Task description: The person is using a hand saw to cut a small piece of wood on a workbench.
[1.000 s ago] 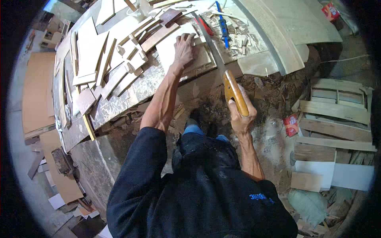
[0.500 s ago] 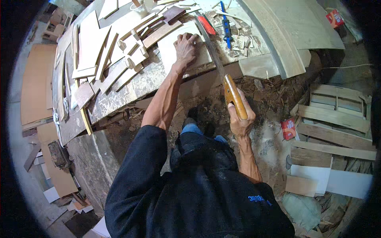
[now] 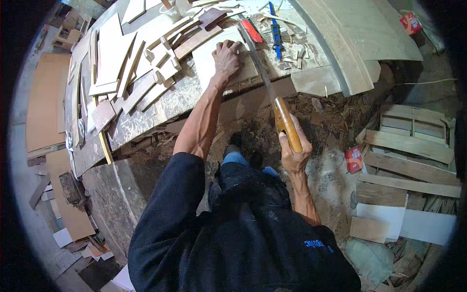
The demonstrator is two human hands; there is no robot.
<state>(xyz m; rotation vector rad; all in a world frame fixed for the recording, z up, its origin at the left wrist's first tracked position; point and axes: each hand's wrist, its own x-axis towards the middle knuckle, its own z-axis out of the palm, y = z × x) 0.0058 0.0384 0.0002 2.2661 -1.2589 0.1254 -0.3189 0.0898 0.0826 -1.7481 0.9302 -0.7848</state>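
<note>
Brown-handled, the saw [image 3: 268, 86] sits in the right grip [image 3: 297, 146], which I find closed firmly round the handle, presumably to line it up with the forearm [image 3: 302, 187]. It points away from the body, along the right edge of a pale board [image 3: 203, 63]; contact I cannot confirm. The left grip [image 3: 227, 61] lies on that board, fingers half curled, apparently to steady it near the front edge of the worktop [image 3: 168, 104]; whether it pinches anything, I cannot tell. Beyond, right of the saw, lie a red tool [image 3: 252, 31] and a blue tool [image 3: 277, 39], likely within easy reach.
</note>
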